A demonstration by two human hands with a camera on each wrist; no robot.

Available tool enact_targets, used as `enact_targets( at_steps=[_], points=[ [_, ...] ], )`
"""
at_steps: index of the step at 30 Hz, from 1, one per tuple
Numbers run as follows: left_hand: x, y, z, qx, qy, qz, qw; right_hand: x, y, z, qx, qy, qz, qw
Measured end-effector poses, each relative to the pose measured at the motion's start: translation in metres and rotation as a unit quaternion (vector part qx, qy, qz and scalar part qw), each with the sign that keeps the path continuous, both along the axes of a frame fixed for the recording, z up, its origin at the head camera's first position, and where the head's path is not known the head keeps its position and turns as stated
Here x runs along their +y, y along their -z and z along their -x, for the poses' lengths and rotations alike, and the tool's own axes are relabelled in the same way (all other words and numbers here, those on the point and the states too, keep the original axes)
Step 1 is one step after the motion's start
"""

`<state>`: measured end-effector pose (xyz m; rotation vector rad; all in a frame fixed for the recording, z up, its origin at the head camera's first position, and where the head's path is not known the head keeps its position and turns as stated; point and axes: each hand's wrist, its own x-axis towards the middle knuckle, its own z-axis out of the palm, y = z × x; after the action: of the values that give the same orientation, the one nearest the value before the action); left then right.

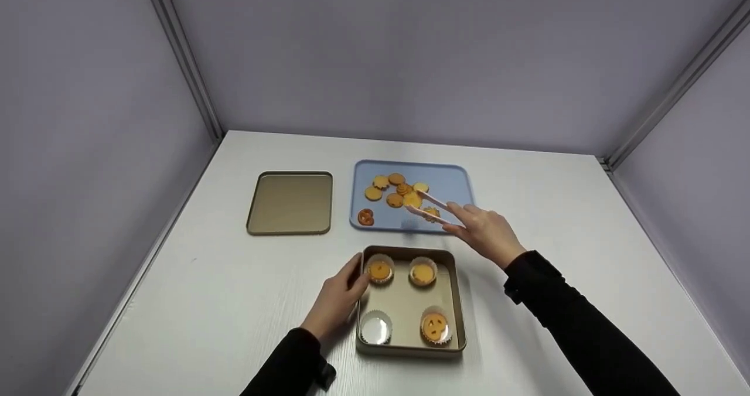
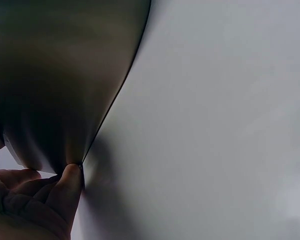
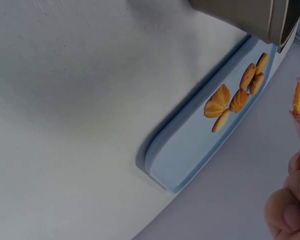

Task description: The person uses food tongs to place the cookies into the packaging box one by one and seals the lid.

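My right hand [image 1: 483, 232] holds pale pink tongs [image 1: 436, 201] over the blue tray [image 1: 451, 179]. A scalloped yellow cookie [image 1: 412, 200] lies between the tong tips; the right wrist view shows this cookie [image 3: 297, 98] edge-on, raised above the tray. With its thumb at the rim, my left hand [image 1: 337, 299] grips the left wall of a square gold-brown tin [image 1: 404, 353]. Inside the tin stand clear fluted cups: cookies fill the back left cup [image 1: 380, 269], the back right cup [image 1: 423, 272] and the front right cup [image 1: 436, 327]. The front left cup [image 1: 375, 328] contains no cookie.
Several round and flower-shaped cookies [image 1: 395, 200] are grouped on the blue tray, with a pretzel [image 1: 365, 217] at its front left. A shallow gold-brown lid [image 1: 290, 202] lies left of the tray. Grey panels [image 1: 381, 56] enclose the white table [image 1: 234, 302].
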<state>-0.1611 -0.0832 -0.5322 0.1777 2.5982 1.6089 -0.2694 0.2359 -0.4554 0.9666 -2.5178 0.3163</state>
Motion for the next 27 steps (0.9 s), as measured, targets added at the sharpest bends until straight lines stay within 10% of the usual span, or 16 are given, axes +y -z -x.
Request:
enact_targets(
  at_steps=[14,27],
  points=[
    [-0.001,-0.002,0.000,0.000,0.002,0.003,1.0000,0.007,-0.015,-0.045,0.105,-0.100,0.004,0.9894],
    [0.001,-0.003,-0.001,0.001,-0.003,0.011,0.9999,0.006,-0.023,-0.075,0.108,-0.159,0.012,0.9813]
  ],
)
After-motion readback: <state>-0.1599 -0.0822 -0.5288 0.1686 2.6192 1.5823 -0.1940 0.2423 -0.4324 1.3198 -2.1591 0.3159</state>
